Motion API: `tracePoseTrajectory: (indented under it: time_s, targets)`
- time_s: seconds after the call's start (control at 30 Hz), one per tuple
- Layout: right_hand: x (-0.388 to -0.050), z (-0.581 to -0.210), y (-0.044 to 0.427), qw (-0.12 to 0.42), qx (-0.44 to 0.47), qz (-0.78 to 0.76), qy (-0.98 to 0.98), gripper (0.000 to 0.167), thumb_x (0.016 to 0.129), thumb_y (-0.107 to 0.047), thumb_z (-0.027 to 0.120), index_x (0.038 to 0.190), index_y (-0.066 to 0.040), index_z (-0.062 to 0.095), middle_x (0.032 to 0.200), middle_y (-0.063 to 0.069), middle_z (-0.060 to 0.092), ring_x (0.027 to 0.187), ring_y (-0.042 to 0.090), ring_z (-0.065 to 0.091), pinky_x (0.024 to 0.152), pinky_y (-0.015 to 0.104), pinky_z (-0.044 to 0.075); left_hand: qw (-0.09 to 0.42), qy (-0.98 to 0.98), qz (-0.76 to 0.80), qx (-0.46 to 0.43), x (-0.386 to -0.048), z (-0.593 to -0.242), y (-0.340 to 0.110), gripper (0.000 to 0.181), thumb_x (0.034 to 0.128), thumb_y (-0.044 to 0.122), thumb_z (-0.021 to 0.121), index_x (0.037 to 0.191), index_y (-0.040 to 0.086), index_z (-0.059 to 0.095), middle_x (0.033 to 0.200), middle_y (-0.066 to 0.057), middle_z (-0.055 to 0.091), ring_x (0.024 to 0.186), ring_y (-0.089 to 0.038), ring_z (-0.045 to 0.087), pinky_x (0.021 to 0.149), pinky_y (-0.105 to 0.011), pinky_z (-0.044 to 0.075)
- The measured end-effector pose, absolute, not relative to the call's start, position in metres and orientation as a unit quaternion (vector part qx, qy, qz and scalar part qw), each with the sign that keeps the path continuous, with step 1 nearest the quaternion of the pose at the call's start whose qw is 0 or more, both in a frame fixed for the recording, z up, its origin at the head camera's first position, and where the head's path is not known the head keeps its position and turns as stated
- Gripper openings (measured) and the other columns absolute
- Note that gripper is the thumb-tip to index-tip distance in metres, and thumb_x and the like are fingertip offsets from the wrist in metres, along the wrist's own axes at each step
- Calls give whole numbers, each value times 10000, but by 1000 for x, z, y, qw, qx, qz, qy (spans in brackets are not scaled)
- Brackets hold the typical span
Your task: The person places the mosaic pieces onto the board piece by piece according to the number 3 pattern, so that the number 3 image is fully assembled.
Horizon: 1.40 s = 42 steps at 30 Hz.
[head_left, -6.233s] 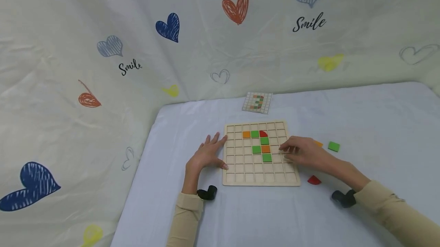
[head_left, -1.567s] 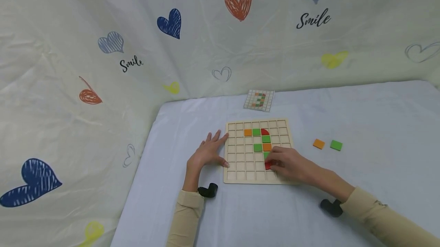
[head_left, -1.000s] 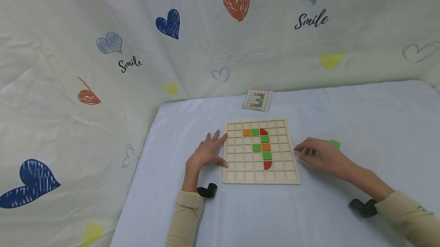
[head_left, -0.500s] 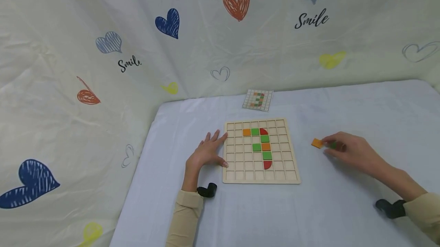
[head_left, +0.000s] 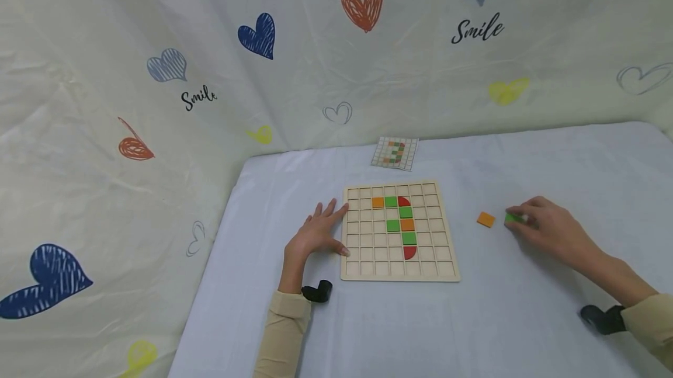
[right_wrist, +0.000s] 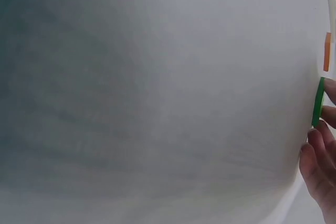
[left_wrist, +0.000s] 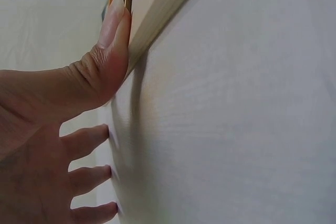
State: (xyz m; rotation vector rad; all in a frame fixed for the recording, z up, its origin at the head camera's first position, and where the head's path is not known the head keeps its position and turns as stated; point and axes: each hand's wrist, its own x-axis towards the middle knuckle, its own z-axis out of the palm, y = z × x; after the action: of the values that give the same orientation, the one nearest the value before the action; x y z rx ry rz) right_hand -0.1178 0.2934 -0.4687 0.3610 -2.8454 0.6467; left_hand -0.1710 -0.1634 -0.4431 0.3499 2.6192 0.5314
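A wooden grid board [head_left: 368, 273] lies on the white cloth, with orange, green and red tiles set in several of its squares. The left hand [head_left: 312, 233] rests spread at the board's left edge; in the left wrist view its thumb [left_wrist: 113, 40] touches the board's rim. Right of the board, the right hand [head_left: 552, 232] pinches a green square tile [head_left: 512, 218] between thumb and fingers. In the right wrist view this green tile [right_wrist: 318, 100] is between the fingertips at the cloth. A loose orange square tile [head_left: 486, 219] lies just left of it.
A small pattern card [head_left: 395, 153] printed with a coloured grid lies behind the board, by the back curtain [head_left: 294, 92]. Black wrist cameras [head_left: 318, 292] are worn on both wrists. White cloth [head_left: 399, 331] covers the table.
A red quarter-round tile has gone into the board below the lowest green one. The right hand has let go of it, moved right past the orange tile, and now pinches the green tile.
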Motion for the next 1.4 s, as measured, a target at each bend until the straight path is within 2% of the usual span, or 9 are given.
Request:
tracePoseTrajectory:
  time_s: [0.27,0.4,0.67,0.73,0.8,0.9,0.97,1.2,1.4]
  targets:
    - [-116,-468,295,115,125,240,-956,238,760,0,859,964,27,738,884,117,706,686,96,588,555,223,486,223,946,194,131,-171,-444,-164,1117,742,312,930,1646,263,275,1738,-68,107,1603,-379,9,1287,-581,110]
    - [-117,-464,295,110,131,247,-954,219,789,-2,841,983,12,739,867,93,736,686,59,608,572,221,506,223,946,195,134,-171,-445,-165,1116,745,313,929,1647,247,276,1737,-84,113,1601,-390,19,1283,-590,119]
    - [-112,-459,299,81,133,275,-949,222,830,-2,805,1046,-48,784,991,134,771,724,-111,563,576,193,509,224,945,199,134,-171,-442,-164,1120,740,305,933,1646,250,277,1737,-83,113,1601,-391,17,1283,-594,116]
    - [-111,-457,299,58,122,285,-949,212,846,-32,804,1056,-55,787,1031,150,770,740,-111,573,585,184,510,224,945,200,133,-171,-442,-164,1121,737,308,934,1645,250,280,1737,-82,112,1601,-390,18,1283,-592,118]
    - [-111,-455,298,27,109,295,-949,220,871,-81,799,1087,-48,781,1072,176,761,775,-43,624,592,187,518,224,945,199,131,-171,-443,-164,1122,734,312,936,1645,246,283,1737,-83,113,1601,-390,19,1282,-594,121]
    - [-112,-453,297,-22,82,312,-946,294,906,-188,793,1155,-36,758,1123,206,746,826,88,688,597,204,526,222,946,197,130,-172,-444,-165,1121,733,320,935,1644,239,286,1737,-86,117,1601,-392,24,1280,-595,127]
    - [-112,-451,296,-49,70,322,-943,361,909,-231,794,1200,-25,737,1115,206,746,836,114,696,594,219,529,223,947,195,129,-172,-445,-165,1123,734,325,934,1645,245,282,1738,-80,114,1602,-389,20,1281,-594,125]
    - [-112,-451,292,-72,72,339,-935,470,885,-249,819,1269,-8,698,1053,126,767,821,-107,606,631,216,545,225,946,196,129,-172,-446,-165,1127,734,335,932,1647,261,274,1739,-67,103,1603,-379,10,1284,-590,115]
    - [-113,-452,286,-48,92,351,-931,405,874,-158,816,1234,-9,707,1105,173,750,826,-103,616,628,215,557,225,946,196,127,-172,-446,-165,1126,739,333,929,1647,280,265,1740,-50,97,1606,-361,-1,1289,-578,104]
